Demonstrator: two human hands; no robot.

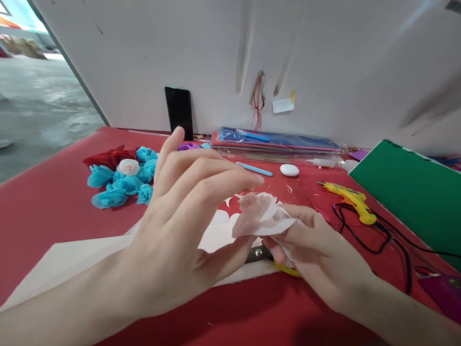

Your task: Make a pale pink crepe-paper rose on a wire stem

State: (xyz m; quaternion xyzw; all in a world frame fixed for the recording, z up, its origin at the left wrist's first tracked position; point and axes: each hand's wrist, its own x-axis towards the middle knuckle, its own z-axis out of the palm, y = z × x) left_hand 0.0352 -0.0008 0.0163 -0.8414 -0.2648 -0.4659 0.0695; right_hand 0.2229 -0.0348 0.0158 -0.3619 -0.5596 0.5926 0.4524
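Note:
A thin white paper flower [264, 214] with curled petals is pinched in my right hand [317, 245]. My left hand [187, 206] is raised at the flower's left side, fingers apart and curved, its thumb against or just under the petals. Whether the left thumb presses on the paper is hard to tell. Below the hands lie scissors [258, 253] with a yellow handle, partly hidden by my right hand. White paper [72, 259] is spread on the red table [230, 317], with cut scalloped edges behind my left hand.
Blue, red and white paper flowers [126, 182] lie at left. A phone [179, 113] leans on the wall. Behind the hands are a blue pen [254, 169], a white oval object [289, 170] and wrapped sheets [281, 139]. A yellow glue gun [351, 199], its black cable and a green board [414, 192] are right.

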